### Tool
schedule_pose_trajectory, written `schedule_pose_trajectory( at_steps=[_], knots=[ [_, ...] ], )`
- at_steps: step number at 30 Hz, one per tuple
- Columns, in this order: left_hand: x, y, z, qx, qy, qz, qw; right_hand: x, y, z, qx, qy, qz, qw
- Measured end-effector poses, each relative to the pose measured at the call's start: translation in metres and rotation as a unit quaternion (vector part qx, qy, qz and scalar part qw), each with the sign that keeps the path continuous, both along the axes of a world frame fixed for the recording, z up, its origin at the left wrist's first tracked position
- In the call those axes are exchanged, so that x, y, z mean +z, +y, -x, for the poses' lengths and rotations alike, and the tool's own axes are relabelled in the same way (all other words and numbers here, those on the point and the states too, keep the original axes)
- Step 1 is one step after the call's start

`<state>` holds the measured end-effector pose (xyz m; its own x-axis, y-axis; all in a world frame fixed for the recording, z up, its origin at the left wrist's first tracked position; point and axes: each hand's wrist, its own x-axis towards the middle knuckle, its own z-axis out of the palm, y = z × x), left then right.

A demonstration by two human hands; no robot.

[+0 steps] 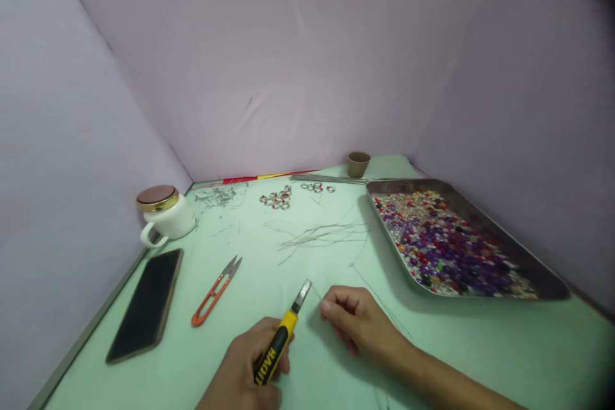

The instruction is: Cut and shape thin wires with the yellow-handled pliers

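Observation:
My left hand [243,365] is wrapped round a yellow and black utility knife [287,327], its blade pointing up and away. To the right, my right hand [358,320] pinches a thin wire [316,292] between thumb and forefinger. A short end of this wire sticks out towards the knife's blade; whether the two touch I cannot tell. Beyond both hands, several thin wires [319,234] lie loosely on the green tabletop [259,282]. Orange thread snips [214,293] rest left of the knife.
A metal tray [391,240] of mixed beads stands at right. On the left are a phone [147,307] and a white lidded mug [170,218]. Beaded rings [276,198], wire scraps [221,195] and a small brown cup [358,165] are at the back. Pale walls enclose the table.

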<state>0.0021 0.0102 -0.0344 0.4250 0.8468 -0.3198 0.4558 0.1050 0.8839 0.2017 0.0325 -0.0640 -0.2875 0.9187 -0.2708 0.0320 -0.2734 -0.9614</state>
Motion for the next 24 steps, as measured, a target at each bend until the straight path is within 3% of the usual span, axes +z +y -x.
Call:
schedule_pose_trajectory(
  at_steps=[5,7,9,10,11,12,14,19,24],
  knots=[
    [-0.009,0.002,0.001,0.032,-0.028,0.020,0.999,0.003,-0.002,-0.001,-0.037,0.012,-0.010,0.999],
    [-0.007,0.009,0.011,0.125,-0.048,0.048,0.990,0.002,-0.006,-0.004,-0.032,0.022,-0.014,0.999],
    [0.002,0.017,0.025,0.323,-0.068,0.035,0.943,0.000,-0.008,-0.006,-0.024,0.031,-0.022,0.999],
    [0.009,0.019,0.032,0.393,-0.070,0.011,0.917,-0.001,-0.009,-0.007,-0.024,0.041,-0.020,0.999],
    [0.016,0.020,0.037,0.420,-0.100,-0.008,0.902,-0.001,-0.009,-0.007,-0.026,0.055,-0.014,0.998],
    [0.023,0.020,0.040,0.414,-0.139,-0.021,0.899,-0.002,-0.008,-0.007,-0.032,0.074,-0.004,0.997],
    [0.032,0.014,0.038,0.349,-0.173,-0.007,0.921,-0.002,-0.005,-0.005,-0.044,0.110,0.009,0.993],
    [0.032,-0.008,0.011,0.132,-0.124,0.093,0.979,-0.001,-0.002,-0.003,-0.050,0.145,-0.001,0.988],
    [0.027,-0.015,-0.002,0.052,-0.103,0.086,0.990,-0.002,-0.003,-0.007,-0.030,0.184,0.020,0.982]
  ],
)
